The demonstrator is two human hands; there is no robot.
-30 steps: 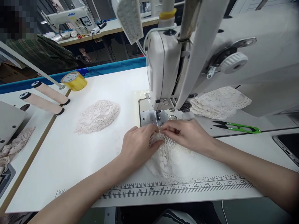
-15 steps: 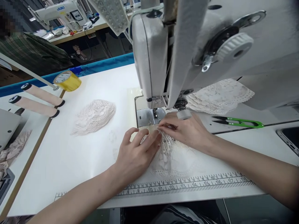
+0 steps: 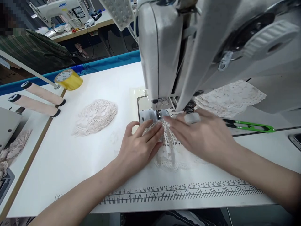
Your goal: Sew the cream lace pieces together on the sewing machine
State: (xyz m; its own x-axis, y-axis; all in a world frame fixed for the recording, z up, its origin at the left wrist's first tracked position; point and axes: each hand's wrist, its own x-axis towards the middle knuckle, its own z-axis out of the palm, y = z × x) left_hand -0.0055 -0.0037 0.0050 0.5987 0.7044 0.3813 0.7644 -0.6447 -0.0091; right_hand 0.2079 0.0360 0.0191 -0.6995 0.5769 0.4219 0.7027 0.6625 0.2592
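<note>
A white lace piece (image 3: 168,153) lies gathered in folds in front of the needle, its scalloped edge spread toward the ruler strip. My left hand (image 3: 138,141) has bent fingers pressed together on the lace's left side, thumb and fingertips closed on its edge. On the other side, my right hand (image 3: 202,135) rests with fingers stretched out and touching the lace near its top. Between the fingertips stands the presser foot (image 3: 159,114), over the metal needle plate (image 3: 147,115) of the sewing machine (image 3: 162,56). The lace under my fingers is partly hidden.
Folded lace (image 3: 95,116) lies to the left, and more lace (image 3: 231,95) sits behind my right hand. Green thread snips (image 3: 255,126) and a phone (image 3: 296,139) are at right. Yellow tape (image 3: 71,81) and thread cones (image 3: 35,105) stand left. A person (image 3: 33,51) sits beyond.
My right hand has opened from a pinch and lies flatter on the lace. The lace's near edge has shifted slightly toward the needle. The view has moved closer to the machine.
</note>
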